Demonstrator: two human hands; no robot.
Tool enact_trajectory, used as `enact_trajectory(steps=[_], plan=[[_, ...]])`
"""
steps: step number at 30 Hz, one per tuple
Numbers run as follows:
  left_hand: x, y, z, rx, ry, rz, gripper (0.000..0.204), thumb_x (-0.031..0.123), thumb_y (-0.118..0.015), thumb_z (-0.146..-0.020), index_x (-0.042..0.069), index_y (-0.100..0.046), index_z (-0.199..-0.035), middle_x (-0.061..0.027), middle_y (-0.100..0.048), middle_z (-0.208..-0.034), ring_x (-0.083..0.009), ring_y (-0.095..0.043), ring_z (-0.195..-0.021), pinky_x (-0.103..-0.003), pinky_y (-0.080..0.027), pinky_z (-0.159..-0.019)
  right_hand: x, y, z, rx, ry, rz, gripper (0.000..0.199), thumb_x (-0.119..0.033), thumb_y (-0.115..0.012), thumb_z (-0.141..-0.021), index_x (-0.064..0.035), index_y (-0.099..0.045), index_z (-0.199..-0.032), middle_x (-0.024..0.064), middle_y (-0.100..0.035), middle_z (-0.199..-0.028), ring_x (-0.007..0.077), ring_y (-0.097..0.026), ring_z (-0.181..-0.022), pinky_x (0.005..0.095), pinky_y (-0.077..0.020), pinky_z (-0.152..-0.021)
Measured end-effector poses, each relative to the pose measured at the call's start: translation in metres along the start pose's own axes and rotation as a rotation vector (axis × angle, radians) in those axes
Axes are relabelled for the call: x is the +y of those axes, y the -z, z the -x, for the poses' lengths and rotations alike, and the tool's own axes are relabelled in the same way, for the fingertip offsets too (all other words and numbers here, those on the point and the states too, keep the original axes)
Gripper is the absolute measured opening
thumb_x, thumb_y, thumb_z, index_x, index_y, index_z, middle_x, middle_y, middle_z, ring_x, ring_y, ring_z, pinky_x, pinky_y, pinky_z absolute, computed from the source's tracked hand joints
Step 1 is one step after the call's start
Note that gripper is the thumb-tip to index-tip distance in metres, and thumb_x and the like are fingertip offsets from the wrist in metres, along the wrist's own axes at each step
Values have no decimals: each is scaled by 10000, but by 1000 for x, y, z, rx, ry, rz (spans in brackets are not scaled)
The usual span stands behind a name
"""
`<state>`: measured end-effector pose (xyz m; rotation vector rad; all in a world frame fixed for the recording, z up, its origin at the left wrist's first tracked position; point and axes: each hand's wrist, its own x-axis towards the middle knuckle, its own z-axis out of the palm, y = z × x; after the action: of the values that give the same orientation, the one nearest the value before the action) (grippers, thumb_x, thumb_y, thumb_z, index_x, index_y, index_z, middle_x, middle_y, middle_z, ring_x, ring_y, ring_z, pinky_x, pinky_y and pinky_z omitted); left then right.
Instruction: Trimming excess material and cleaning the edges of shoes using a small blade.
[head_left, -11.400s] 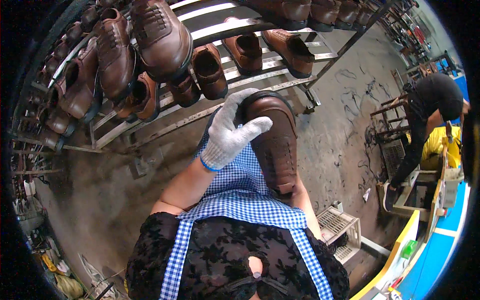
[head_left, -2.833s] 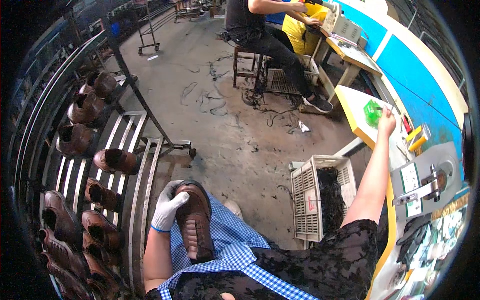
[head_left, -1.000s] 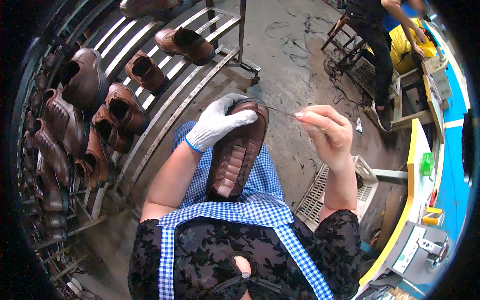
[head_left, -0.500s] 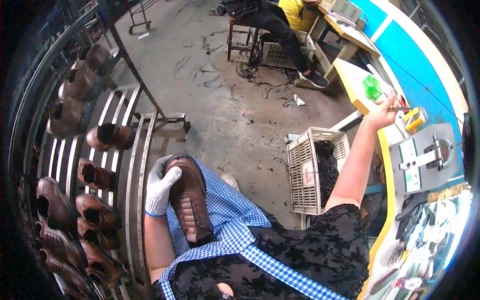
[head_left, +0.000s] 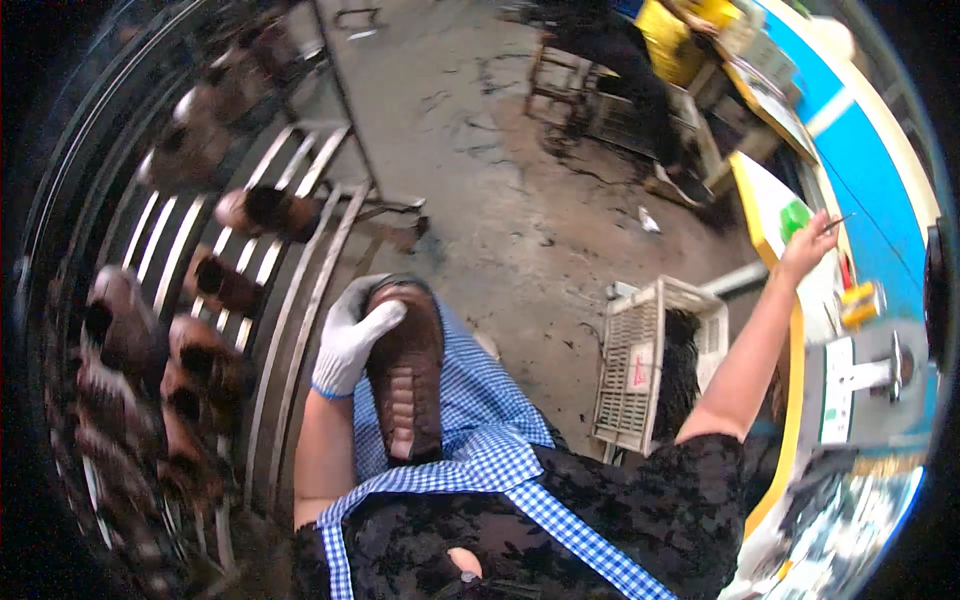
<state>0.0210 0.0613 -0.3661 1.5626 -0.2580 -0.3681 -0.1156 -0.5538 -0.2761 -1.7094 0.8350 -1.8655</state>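
Note:
My left hand (head_left: 358,335), in a white knitted glove with a blue cuff, grips a brown shoe (head_left: 405,350) by its upper end, thumb lying across it. The shoe's ribbed sole faces up, and the shoe lies against the blue checked apron (head_left: 485,375) over my lap. Bare and reaching far right, my right hand (head_left: 808,245) is closed on a thin, dark pointed tool (head_left: 840,222) over the workbench (head_left: 765,205). Right beside those fingers is a green object (head_left: 794,216), partly covered by the hand. The tool's exact kind is too small to make out.
At left stands a metal rack (head_left: 300,290) with several brown shoes (head_left: 225,280). A cream plastic crate (head_left: 625,370) of dark strips sits on the floor to the right. A yellow object (head_left: 860,303) and a metal fixture (head_left: 865,375) are on the bench. Another person (head_left: 650,90) sits beyond.
The whole view has swung, so the scene sits farther right. The pointed tool in my right hand now tilts upward, away from the yellow object. My left hand keeps hold of the shoe.

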Motion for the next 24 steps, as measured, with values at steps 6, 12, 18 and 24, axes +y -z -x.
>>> enact_trajectory(steps=[6, 12, 18, 24], plan=[[19, 10, 20, 111, 4, -54, 558, 316, -792, -771, 0, -592, -1186, -103, -646, -1089, -177, -599, -1031, -308, -456, -947, -182, -36, 210, -1231, 68, -396, 307, -253, -456, -1028, -74, -592, -1237, -14, -608, -1023, 77, -524, -723, 221, -431, -592], [25, 19, 46, 200, -9, -125, 561, 330, -787, -775, 17, -590, -1196, -103, -649, -1094, -174, -605, -1036, -307, -466, -941, -283, -30, 280, -1775, 685, -456, 360, -71, -623, -861, -170, -623, -1207, 91, -575, -859, 245, -629, -713, 324, -510, -611], [26, 22, 55, 228, -10, -101, 547, 291, -798, -767, 23, -588, -1195, -104, -655, -1083, -176, -613, -1026, -307, -474, -935, -296, -38, 289, -1695, 919, -380, 397, -86, -630, -818, -176, -626, -1205, 71, -559, -809, 256, -608, -652, 363, -496, -558], [28, 20, 55, 232, -45, -168, 523, 271, -809, -751, 26, -608, -1167, -107, -664, -1074, -179, -625, -1004, -313, -486, -922, -304, -38, 291, -1667, 987, -346, 376, -50, -641, -821, -183, -664, -1172, 58, -574, -787, 231, -598, -614, 328, -477, -532]])
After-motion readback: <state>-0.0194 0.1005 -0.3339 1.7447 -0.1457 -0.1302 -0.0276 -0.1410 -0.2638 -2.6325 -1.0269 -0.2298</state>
